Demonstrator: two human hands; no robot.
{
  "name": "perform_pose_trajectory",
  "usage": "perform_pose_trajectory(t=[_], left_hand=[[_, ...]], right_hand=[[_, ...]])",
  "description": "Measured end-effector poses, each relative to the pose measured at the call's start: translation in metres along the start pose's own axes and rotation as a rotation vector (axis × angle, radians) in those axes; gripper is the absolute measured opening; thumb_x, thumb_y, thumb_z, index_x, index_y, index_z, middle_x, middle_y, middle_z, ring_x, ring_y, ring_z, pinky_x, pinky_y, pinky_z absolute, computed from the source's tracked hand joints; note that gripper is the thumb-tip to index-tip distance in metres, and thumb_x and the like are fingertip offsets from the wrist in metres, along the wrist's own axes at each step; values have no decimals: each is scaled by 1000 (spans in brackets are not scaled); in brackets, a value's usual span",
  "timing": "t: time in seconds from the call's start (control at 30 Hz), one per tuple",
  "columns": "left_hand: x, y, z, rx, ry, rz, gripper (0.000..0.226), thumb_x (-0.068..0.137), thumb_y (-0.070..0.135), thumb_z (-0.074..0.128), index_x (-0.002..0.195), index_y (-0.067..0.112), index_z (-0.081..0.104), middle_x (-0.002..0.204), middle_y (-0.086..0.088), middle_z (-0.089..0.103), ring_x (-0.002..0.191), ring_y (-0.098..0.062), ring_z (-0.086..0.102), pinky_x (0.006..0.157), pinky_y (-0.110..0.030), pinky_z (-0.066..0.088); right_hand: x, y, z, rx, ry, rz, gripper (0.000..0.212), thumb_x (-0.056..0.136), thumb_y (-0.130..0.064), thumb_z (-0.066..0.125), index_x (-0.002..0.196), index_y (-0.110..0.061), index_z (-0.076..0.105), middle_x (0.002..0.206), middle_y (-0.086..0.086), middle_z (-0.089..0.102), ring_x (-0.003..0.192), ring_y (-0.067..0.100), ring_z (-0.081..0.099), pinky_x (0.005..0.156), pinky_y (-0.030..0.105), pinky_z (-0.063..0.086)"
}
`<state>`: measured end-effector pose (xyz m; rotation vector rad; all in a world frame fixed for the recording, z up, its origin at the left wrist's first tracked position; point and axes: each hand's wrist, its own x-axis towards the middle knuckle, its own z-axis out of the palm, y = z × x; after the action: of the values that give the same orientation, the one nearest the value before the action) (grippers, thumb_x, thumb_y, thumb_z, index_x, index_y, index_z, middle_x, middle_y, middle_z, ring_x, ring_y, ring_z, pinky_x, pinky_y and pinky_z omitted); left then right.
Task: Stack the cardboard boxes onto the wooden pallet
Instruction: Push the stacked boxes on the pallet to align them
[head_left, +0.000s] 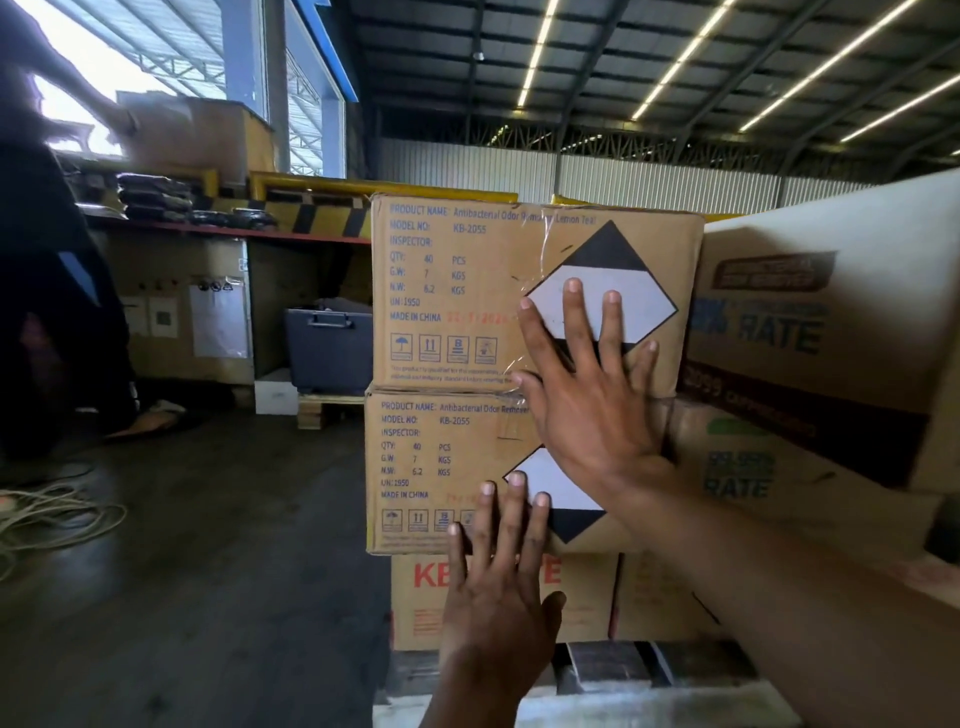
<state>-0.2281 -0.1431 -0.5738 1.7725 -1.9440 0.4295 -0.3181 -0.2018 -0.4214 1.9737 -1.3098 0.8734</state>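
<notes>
While both hands lie flat, fingers spread wide, gripping nothing: left hand (498, 597) nearest, at 6 o'clock, fingertips on middle box (441, 467) face, palm over bottom box (415, 597). Right hand (587, 405) higher, at 1 o'clock from left hand, spans seam, fingers on top box (457, 291). Boxes straight ahead at 12, end faces toward person, long axes seemingly running away. Likely next: push square. Pallet beneath: unclear.

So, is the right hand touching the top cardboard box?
Touching. The head view shows the right hand pressed flat, fingers spread, on the front face of the top cardboard box, over its diamond label.
</notes>
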Motion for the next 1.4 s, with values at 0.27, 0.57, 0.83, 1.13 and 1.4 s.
perform_pose_trajectory(t=[0.27,0.57,0.83,1.13,1.4], left_hand=[[26,-13,18,-27,-27,5,93,98,55,35,144,30,-41,146,5,-55,133,-20,-52,119,-52,-12],[45,-25,31,-12,-34,15,95,93,59,41,152,31,-28,147,8,-53,136,-18,-49,120,-50,-8],[56,-35,33,-24,-49,16,97,91,60,43,152,33,-26,147,10,-53,137,-17,-48,120,-49,-6],[65,-35,32,-51,-74,-9,98,91,58,45,152,32,-27,145,11,-55,137,-19,-47,121,-50,-1],[58,-26,36,-36,-63,-78,98,92,62,40,150,30,-33,148,4,-53,140,-24,-43,121,-49,-11]], right_hand=[[20,7,16,2,-28,-19,70,102,-57,32,158,-39,-6,168,4,-14,153,38,-14,113,72,15],[35,11,33,-24,-18,-28,71,103,-55,34,158,-38,-7,168,5,-13,153,39,-11,112,73,18],[47,9,44,-25,-29,-36,70,104,-54,32,158,-38,-9,168,5,-16,152,40,-13,113,73,16],[56,8,53,-2,-34,-31,70,103,-54,34,158,-39,-6,168,4,-15,152,39,-13,113,73,14],[59,12,54,34,-72,-39,74,102,-53,40,158,-40,-6,168,2,-16,152,37,-14,113,73,14]])
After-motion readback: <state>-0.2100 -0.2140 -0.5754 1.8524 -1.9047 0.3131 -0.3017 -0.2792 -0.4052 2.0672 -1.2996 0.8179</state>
